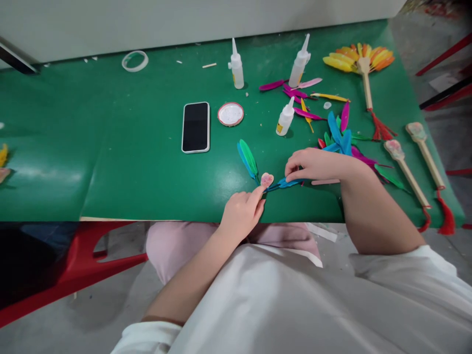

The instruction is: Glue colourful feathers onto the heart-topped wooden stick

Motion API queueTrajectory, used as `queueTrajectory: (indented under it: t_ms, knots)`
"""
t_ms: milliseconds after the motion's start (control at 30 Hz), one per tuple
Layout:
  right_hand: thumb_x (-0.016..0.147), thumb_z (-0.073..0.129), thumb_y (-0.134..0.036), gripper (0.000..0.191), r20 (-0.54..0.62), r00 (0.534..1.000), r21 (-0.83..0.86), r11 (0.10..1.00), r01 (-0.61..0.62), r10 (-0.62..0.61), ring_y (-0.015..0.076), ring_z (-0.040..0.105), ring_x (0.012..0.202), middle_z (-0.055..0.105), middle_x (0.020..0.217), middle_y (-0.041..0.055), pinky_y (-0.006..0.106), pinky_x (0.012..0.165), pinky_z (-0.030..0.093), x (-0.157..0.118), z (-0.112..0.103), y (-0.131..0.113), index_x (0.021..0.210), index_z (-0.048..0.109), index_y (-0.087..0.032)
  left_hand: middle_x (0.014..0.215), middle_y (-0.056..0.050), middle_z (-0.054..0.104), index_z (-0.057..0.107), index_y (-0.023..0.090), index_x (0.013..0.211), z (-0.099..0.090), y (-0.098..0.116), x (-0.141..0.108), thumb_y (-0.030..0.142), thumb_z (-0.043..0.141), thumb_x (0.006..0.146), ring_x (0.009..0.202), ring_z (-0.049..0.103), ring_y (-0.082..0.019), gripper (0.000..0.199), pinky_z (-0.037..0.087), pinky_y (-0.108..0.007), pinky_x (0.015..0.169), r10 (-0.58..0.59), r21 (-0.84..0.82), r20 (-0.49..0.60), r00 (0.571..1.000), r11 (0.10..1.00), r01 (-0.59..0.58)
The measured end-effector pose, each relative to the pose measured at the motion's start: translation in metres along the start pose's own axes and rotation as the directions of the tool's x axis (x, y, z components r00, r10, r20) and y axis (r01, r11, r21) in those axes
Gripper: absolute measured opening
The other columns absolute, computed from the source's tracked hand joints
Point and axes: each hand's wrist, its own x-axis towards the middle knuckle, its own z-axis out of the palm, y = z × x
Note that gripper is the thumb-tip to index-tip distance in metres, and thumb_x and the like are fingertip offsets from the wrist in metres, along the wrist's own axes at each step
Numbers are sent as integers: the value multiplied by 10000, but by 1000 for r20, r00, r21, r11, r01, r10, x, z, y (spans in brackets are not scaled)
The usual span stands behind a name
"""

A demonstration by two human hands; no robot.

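Observation:
My left hand (243,207) is closed at the table's front edge, its index finger pressed on the lower part of a small wooden fan piece with a pink patterned head (267,180). A green feather (249,156) and a blue feather fan out from the piece to the upper left. On its other side lies a blue feather (287,183), its quill end at the fan piece. My right hand (304,165) has its fingers closed on that feather's outer part. The lower end of the fan piece is hidden by my left hand.
Three glue bottles (285,118), a phone (195,127), a round lid (230,114) and a tape roll (134,61) stand or lie on the green table (140,147). Loose feathers (341,135), a yellow feather fan (363,64) and two tasselled handles (407,172) are at right.

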Motion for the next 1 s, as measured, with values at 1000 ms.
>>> queueTrajectory:
  t_ms: [1000]
  knots:
    - [788, 481, -441, 278, 21, 1000, 33, 999, -16, 15, 164, 571, 755, 670, 819, 0, 274, 653, 361, -1, -2, -6, 775, 660, -229, 701, -8, 605, 588, 175, 858, 2, -1, -2, 262, 520, 864, 693, 499, -157, 111, 375, -285, 671, -114, -245, -70, 991, 965, 94]
